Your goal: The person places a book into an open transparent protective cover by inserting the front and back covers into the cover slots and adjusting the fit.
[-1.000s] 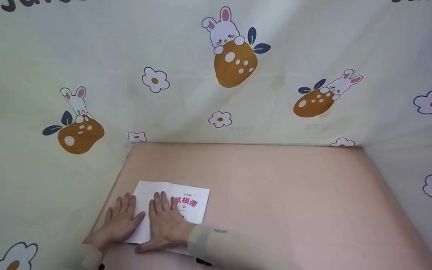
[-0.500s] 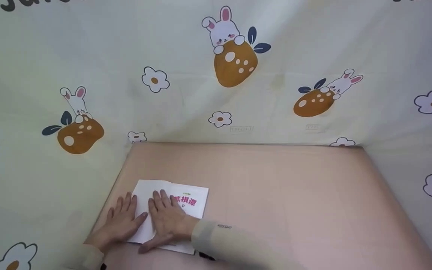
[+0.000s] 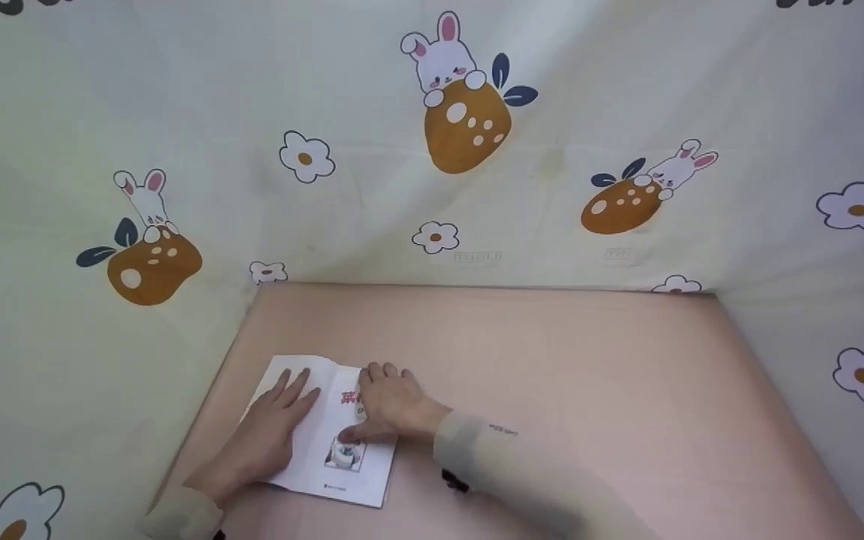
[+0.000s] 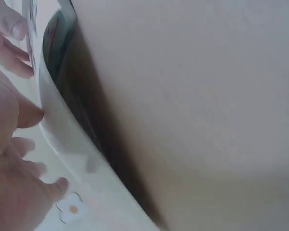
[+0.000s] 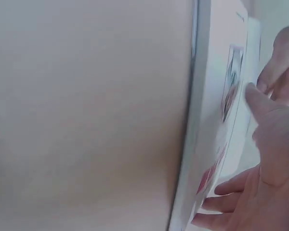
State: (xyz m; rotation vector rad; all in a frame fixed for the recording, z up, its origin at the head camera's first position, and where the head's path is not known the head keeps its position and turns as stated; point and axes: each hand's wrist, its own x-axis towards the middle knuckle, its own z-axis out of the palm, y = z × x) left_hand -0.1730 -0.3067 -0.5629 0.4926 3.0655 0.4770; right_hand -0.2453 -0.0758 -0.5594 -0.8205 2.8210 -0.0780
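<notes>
An open book (image 3: pixel 357 491) lies on the left side of the table. Its left page is blank, and its right page bears pink characters and a small picture (image 3: pixel 344 454). My left hand (image 3: pixel 271 431) rests on the left page with fingers stretched toward the top. In the left wrist view, that side of the book (image 4: pixel 86 163) curves up from the table, leaving a dark gap beneath. My right hand (image 3: pixel 394 401) lies over the upper right page, covering part of the title. Its fingers reach the page's top right edge, and its thumb touches the page near the picture.
The pinkish table (image 3: pixel 589 397) extends to the right of the book. A pale cloth (image 3: pixel 372 97) printed with rabbits, brown fruits and flowers rises behind it and along both sides. A dark object (image 3: pixel 454 480) shows beneath the right sleeve.
My right hand has moved right from the inner fold onto the right page, uncovering the picture. My left hand has slid right and up, further onto the left page.
</notes>
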